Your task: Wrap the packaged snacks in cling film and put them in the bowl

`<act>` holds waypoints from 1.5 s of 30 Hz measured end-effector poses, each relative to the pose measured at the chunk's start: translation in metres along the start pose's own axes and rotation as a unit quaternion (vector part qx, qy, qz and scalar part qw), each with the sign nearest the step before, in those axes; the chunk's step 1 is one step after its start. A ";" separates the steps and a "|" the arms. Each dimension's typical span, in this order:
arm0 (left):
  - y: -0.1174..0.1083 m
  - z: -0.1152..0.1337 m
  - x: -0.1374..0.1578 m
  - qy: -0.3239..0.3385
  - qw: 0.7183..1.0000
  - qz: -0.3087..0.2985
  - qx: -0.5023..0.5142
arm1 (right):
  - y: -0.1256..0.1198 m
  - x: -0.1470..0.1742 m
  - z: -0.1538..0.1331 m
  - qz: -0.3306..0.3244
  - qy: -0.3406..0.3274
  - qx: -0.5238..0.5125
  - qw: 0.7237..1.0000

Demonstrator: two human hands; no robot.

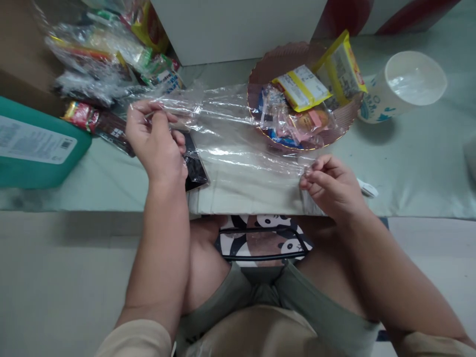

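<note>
A clear plastic bag is stretched between my two hands above the table. My left hand has its fingers closed on the bag's left end. With thumb and fingertips, my right hand pinches the lower right edge. Behind the bag's right part stands a pink scalloped bowl with several wrapped snacks, among them a yellow and white packet. A flat black object lies beside my left hand, partly covered by it.
Several snack packets are heaped at the back left, near a teal container. A white paper cup stands tilted in view right of the bowl. A white box stands behind. The table edge is close to my lap.
</note>
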State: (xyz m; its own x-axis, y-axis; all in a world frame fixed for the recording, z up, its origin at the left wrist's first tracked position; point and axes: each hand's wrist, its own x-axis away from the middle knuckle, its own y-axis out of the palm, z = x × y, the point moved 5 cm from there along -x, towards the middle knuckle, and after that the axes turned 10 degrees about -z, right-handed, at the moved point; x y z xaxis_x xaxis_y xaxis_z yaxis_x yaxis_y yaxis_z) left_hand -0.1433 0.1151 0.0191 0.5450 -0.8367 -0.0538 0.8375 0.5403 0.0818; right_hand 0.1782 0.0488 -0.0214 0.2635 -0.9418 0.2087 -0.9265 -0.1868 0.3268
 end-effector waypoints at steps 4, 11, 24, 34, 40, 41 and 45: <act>0.000 -0.001 -0.001 0.004 1.000 0.000 0.000 | 0.001 -0.001 0.001 0.016 0.007 -0.033 0.999; 0.006 0.002 0.004 0.001 1.000 0.000 0.008 | 0.006 -0.001 0.002 -0.028 0.035 -0.030 0.999; 0.006 0.000 0.003 0.024 1.000 -0.019 0.004 | 0.001 -0.001 -0.001 0.010 0.045 -0.071 0.996; 0.006 -0.002 0.003 0.019 1.000 -0.015 0.006 | 0.000 0.000 -0.011 0.050 0.000 -0.054 0.997; 0.007 0.000 0.005 0.013 1.000 -0.010 0.009 | -0.001 0.001 -0.007 0.042 -0.021 -0.022 0.999; 0.007 0.000 0.005 0.013 1.000 -0.010 0.009 | -0.001 0.001 -0.006 0.043 -0.025 -0.015 0.999; 0.008 0.000 0.006 0.015 1.000 -0.012 0.007 | -0.003 0.002 -0.003 0.055 -0.061 0.042 0.996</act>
State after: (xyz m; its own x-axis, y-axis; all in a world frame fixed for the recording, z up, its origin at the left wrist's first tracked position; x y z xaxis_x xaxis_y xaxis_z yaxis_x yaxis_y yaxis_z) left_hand -0.1337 0.1146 0.0193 0.5264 -0.8460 -0.0851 0.8495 0.5191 0.0945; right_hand 0.1822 0.0486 -0.0196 0.1304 -0.9837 0.1241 -0.9685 -0.0995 0.2285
